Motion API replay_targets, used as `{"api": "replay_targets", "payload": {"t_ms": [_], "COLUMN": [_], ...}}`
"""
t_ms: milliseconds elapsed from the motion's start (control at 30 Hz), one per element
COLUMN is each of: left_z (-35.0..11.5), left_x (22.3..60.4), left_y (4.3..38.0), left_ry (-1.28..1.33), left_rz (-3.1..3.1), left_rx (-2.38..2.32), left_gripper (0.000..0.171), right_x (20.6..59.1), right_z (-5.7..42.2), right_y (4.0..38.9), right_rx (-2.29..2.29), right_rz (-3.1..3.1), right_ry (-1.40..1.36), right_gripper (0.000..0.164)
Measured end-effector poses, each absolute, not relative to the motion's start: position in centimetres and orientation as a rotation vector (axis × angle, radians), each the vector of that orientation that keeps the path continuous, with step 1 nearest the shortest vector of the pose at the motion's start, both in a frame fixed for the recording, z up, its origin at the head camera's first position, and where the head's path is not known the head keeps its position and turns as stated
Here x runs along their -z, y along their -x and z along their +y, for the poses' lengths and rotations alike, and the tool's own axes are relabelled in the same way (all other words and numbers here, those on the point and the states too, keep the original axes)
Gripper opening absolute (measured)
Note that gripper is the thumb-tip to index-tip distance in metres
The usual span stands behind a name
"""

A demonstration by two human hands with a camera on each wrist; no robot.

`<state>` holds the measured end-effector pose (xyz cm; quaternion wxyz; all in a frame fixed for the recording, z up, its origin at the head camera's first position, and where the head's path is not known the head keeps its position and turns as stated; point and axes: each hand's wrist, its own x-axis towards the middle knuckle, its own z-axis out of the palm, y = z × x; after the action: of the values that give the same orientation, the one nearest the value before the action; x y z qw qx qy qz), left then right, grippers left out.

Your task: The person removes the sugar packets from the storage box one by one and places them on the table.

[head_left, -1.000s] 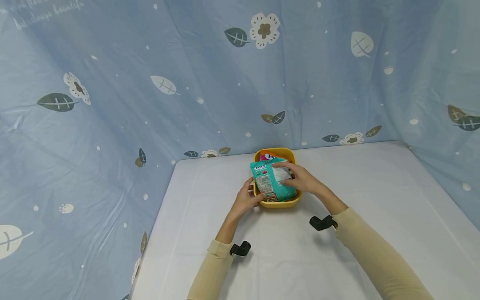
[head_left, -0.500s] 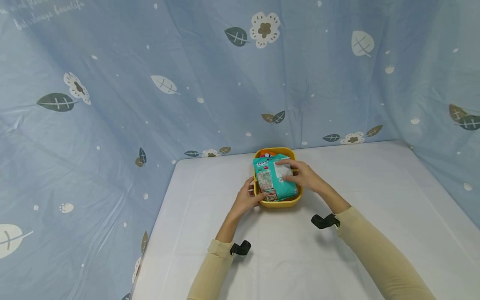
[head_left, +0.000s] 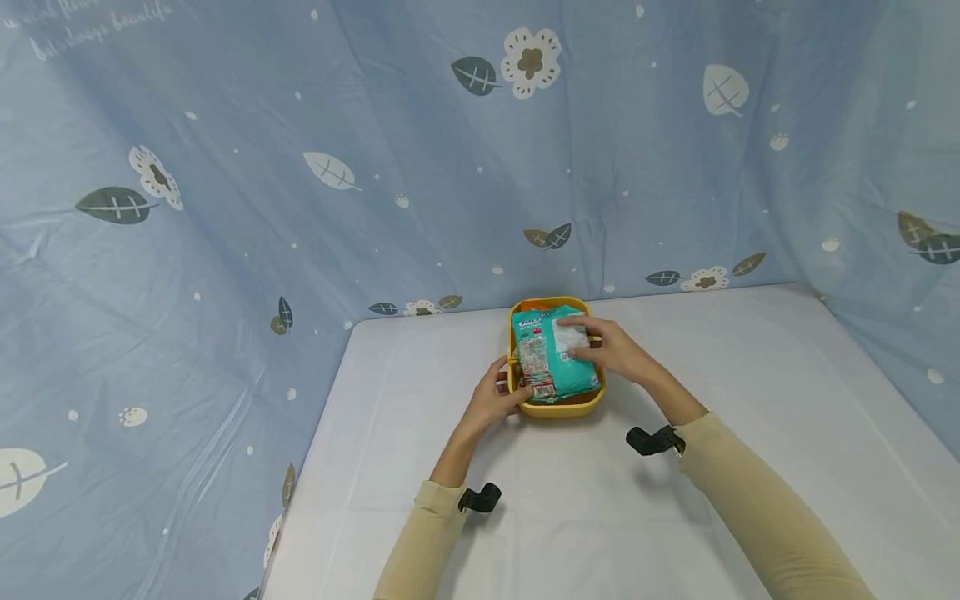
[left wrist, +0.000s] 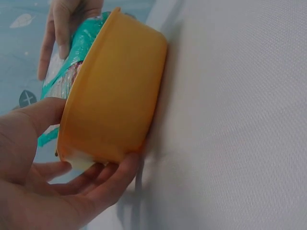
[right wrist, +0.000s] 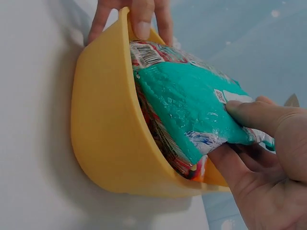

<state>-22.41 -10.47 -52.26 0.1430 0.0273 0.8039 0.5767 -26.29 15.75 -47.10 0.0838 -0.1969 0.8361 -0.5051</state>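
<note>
A yellow plastic tub (head_left: 558, 411) stands on the white table near its far edge. My left hand (head_left: 489, 402) grips its left side, with the thumb over the rim and the fingers against the outer wall (left wrist: 115, 86). On top in the tub lies a teal snack bag (head_left: 572, 377), tilted and rising above the rim. My right hand (head_left: 613, 354) pinches this bag's right side, thumb on the printed face and fingers beneath, as the right wrist view shows. Under it sits another packet, of which an orange corner (head_left: 531, 305) shows at the back; the rest is hidden.
The white tabletop (head_left: 420, 392) extends to both sides of the tub and in front of it. Right behind the tub hangs a blue curtain (head_left: 465, 183) printed with leaves and flowers. Black cameras sit on both wrists.
The teal bag has shifted right and slightly toward the back of the tub, covering more of the orange packet. My right hand has moved a little right with it; the left hand stays put.
</note>
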Motion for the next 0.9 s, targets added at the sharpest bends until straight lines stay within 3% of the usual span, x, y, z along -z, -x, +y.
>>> {"api": "replay_targets", "payload": {"t_ms": [733,900], "left_z": [-10.5,-10.5], "left_x": [51.9,49.6], "left_y": [22.2,21.3], "left_ry": [-0.086,-0.11], "left_rz": [2.284,2.226], "left_rx": [-1.693,-1.714], "left_gripper": [0.081,0.081], "right_x": [45.9,45.6], "right_z": [16.8,16.8], "right_y": [26.3,26.3], "right_rx": [1.663,1.673], "right_rz": [2.33,2.33], "right_ry": [0.48,0.473], "right_gripper": [0.054,0.053]}}
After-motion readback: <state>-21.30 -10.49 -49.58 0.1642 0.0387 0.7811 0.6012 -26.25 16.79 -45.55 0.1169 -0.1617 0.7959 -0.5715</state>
